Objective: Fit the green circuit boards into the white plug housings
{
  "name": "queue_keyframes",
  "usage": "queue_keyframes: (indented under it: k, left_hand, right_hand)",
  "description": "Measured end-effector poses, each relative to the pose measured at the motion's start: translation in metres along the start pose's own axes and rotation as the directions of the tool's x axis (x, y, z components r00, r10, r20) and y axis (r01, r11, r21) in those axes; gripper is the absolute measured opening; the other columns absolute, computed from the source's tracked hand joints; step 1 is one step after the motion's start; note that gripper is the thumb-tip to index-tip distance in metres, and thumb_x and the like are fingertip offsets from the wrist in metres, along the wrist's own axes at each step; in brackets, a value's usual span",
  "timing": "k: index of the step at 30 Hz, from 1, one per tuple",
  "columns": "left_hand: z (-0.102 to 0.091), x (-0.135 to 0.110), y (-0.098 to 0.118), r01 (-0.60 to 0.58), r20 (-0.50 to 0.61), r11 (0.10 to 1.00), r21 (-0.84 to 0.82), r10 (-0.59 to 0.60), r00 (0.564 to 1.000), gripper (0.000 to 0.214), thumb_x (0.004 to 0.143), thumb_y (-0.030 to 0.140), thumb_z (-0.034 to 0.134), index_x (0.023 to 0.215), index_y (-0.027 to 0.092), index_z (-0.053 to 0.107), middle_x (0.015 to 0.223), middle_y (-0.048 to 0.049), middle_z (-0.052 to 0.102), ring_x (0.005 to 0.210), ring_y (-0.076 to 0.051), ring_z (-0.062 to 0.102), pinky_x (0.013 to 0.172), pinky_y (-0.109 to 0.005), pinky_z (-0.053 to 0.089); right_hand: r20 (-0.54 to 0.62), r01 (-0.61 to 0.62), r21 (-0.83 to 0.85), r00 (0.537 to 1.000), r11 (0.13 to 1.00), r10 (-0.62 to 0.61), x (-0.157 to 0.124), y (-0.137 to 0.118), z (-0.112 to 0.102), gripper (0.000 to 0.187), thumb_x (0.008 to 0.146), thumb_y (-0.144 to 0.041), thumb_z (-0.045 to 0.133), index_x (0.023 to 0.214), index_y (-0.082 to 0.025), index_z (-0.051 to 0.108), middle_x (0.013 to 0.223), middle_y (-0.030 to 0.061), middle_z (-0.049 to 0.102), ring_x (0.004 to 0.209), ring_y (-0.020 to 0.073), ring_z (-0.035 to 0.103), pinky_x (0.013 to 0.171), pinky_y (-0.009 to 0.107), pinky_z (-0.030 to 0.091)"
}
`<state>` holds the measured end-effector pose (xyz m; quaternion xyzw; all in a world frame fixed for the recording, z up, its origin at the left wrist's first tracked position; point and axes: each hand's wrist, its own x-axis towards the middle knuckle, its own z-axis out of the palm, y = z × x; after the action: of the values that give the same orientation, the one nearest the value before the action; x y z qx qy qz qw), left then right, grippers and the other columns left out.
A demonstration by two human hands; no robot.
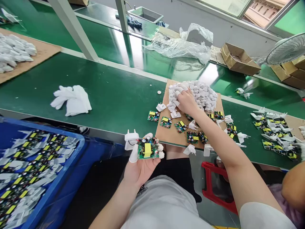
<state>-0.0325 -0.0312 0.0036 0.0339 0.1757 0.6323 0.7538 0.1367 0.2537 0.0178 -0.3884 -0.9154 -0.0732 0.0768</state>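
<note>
My left hand (143, 165), white covers on its fingertips, grips a green circuit board (153, 152) with a yellow-wrapped transformer (147, 150). A white two-pin plug (131, 140), wired to this board, sits at its left end. Farther forward, my right hand (188, 100) reaches onto a heap of small white pieces (205, 95), fingers stretched out and slightly apart. Its covered fingertips blend with the heap, and no held piece can be made out. Several boards with plugs, among them a board (180, 126), lie around the near part of the brown sheet (164, 135) under the heap.
A blue bin (81, 149) of boards and plugs stands at left. White gloves (73, 100) lie on the green bench (119, 92). More boards (274, 130) are at right, near another person's arm (294, 183). A red stool (218, 190) stands below; a post (76, 31) rises behind.
</note>
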Motion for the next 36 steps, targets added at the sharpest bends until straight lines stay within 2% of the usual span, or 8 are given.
queue_keyframes:
  k: [4,7,9,14,22,29,32,36]
  left_hand:
    - [-0.003,0.001,-0.002,-0.006,-0.006,0.998,0.067,0.006,1.000,0.042,0.089,0.055,0.089,0.123,0.032,0.084,0.113,-0.0046,0.087,0.100,-0.022,0.084,0.087,-0.029,0.069]
    - [-0.007,0.005,-0.011,-0.056,-0.052,0.991,0.125,0.063,0.997,0.044,0.084,0.051,0.095,0.122,0.031,0.083,0.116,-0.0050,0.087,0.102,-0.025,0.085,0.091,-0.034,0.069]
    - [-0.009,0.008,-0.020,-0.120,-0.100,0.980,0.158,0.137,0.985,0.046,0.081,0.048,0.097,0.121,0.032,0.083,0.116,-0.0050,0.087,0.101,-0.027,0.085,0.098,-0.041,0.068]
    - [-0.005,0.015,-0.035,-0.197,-0.171,0.938,0.284,0.252,0.953,0.049,0.076,0.046,0.100,0.119,0.030,0.084,0.114,-0.0072,0.086,0.122,-0.036,0.080,0.118,-0.055,0.057]
    - [0.008,0.017,-0.046,-0.215,-0.156,0.823,0.526,0.342,0.927,0.056,0.067,0.051,0.103,0.114,0.023,0.089,0.115,-0.0136,0.087,0.115,-0.038,0.082,0.108,-0.048,0.065]
    - [-0.006,0.006,-0.052,-0.203,-0.098,0.674,0.710,0.380,0.920,0.048,0.080,0.050,0.094,0.117,0.020,0.088,0.120,-0.0134,0.086,0.110,-0.033,0.081,0.106,-0.043,0.064]
    - [-0.007,0.005,-0.052,-0.188,-0.102,0.667,0.721,0.370,0.923,0.049,0.080,0.046,0.095,0.121,0.021,0.087,0.117,-0.0116,0.086,0.113,-0.033,0.080,0.109,-0.043,0.062]
    - [-0.005,0.004,-0.050,-0.178,-0.106,0.672,0.719,0.360,0.927,0.053,0.082,0.050,0.093,0.125,0.020,0.086,0.125,-0.0143,0.084,0.116,-0.035,0.079,0.106,-0.041,0.063]
  right_hand:
    - [-0.022,-0.006,0.036,1.000,0.999,0.006,-0.010,0.006,-0.011,0.028,0.089,-0.007,0.056,0.109,-0.011,0.075,0.113,0.0229,0.075,0.117,0.0414,0.065,0.110,0.059,0.048]
    - [-0.216,-0.004,0.280,0.974,0.960,0.068,-0.037,-0.001,-0.036,0.021,0.093,-0.017,0.063,0.110,-0.015,0.076,0.116,0.0183,0.079,0.114,0.0384,0.070,0.104,0.055,0.055]
    - [-0.328,0.086,0.508,0.939,0.857,0.100,-0.066,-0.019,-0.062,0.015,0.096,-0.021,0.069,0.108,-0.021,0.077,0.110,0.0104,0.082,0.106,0.0323,0.075,0.097,0.047,0.060]
    - [-0.308,0.227,0.786,0.950,0.575,0.046,-0.147,-0.091,-0.107,0.025,0.096,-0.012,0.077,0.116,-0.028,0.074,0.108,0.0023,0.085,0.100,0.0226,0.081,0.095,0.038,0.065]
    - [-0.586,0.298,0.564,0.801,0.770,0.119,-0.183,-0.139,-0.062,0.057,0.098,-0.006,0.063,0.151,-0.026,0.064,0.121,0.0096,0.086,0.121,0.0295,0.080,0.097,0.052,0.070]
    - [-0.580,0.296,0.728,0.747,0.619,0.324,-0.189,-0.145,-0.067,0.045,0.101,-0.011,0.063,0.143,-0.026,0.071,0.111,0.0115,0.085,0.102,0.0291,0.083,0.083,0.049,0.071]
    - [-0.511,0.247,0.776,0.786,0.581,0.349,-0.194,-0.145,-0.074,0.044,0.100,-0.011,0.068,0.141,-0.029,0.068,0.108,0.0081,0.086,0.099,0.0292,0.084,0.087,0.050,0.070]
    - [-0.512,0.226,0.683,0.826,0.694,0.236,-0.199,-0.144,-0.075,0.042,0.098,-0.010,0.070,0.136,-0.028,0.069,0.110,0.0068,0.087,0.112,0.0307,0.082,0.094,0.051,0.069]
